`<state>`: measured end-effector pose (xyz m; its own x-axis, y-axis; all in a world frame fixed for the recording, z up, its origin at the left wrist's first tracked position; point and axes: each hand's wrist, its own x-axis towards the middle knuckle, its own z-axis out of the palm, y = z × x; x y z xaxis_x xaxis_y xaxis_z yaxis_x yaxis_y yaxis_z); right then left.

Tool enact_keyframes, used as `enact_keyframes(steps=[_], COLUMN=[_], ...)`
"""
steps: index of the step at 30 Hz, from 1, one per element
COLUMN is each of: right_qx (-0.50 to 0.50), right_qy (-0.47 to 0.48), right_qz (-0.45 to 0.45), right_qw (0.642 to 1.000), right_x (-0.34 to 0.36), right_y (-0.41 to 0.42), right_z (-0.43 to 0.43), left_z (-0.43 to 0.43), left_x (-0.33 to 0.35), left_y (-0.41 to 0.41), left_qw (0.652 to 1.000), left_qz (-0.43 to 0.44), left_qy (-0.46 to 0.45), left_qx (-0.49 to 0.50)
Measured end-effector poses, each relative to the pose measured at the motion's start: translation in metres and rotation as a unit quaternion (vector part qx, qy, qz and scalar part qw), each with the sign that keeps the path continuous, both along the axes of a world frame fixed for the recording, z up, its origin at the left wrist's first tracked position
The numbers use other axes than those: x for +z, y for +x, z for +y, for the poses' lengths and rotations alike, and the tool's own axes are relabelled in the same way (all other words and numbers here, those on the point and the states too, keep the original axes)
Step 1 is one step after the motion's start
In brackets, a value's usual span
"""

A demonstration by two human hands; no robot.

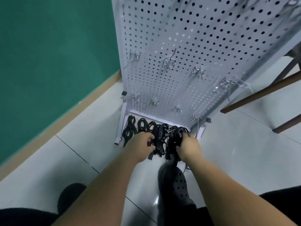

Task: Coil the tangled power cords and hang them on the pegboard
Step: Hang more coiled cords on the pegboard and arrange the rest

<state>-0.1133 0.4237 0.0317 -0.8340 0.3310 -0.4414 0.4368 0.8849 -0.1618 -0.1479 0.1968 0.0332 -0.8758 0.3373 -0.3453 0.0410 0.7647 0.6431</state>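
Observation:
Several black power cords (160, 136) lie in a row of bundles on the floor at the foot of a white pegboard (192, 51). My left hand (141, 145) grips cords at the middle of the row, fingers curled into them. My right hand (189, 145) grips the bundle at the right end. Plugs hang toward me below both hands. Two more coiled bundles (130, 129) lie untouched to the left. Several bare metal hooks (168, 61) stick out of the board's lower half.
The pegboard stands on white legs (119, 128) on a pale tiled floor. A green wall (48, 54) is to the left. A dark wooden chair or table frame (260, 93) stands to the right. My dark perforated shoe (177, 185) is just below the cords.

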Motion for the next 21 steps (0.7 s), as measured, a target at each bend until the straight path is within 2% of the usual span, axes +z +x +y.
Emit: enact_keyframes(steps=[4, 12, 21], right_qx=[-0.015, -0.077, -0.142], right_qy=[0.006, 0.022, -0.041], right_qz=[-0.018, 0.012, 0.085], right_qw=[1.000, 0.997, 0.985], right_x=[-0.026, -0.054, -0.047], right_y=[-0.003, -0.014, -0.002], right_z=[0.002, 0.005, -0.001], left_z=[0.004, 0.020, 0.027], left_x=[-0.024, -0.050, -0.048], left_y=[-0.004, -0.009, -0.006], left_qw=[0.999, 0.995, 0.993], left_qz=[-0.023, -0.083, -0.103], left_qy=[0.020, 0.056, 0.052], left_qx=[0.008, 0.028, 0.020])
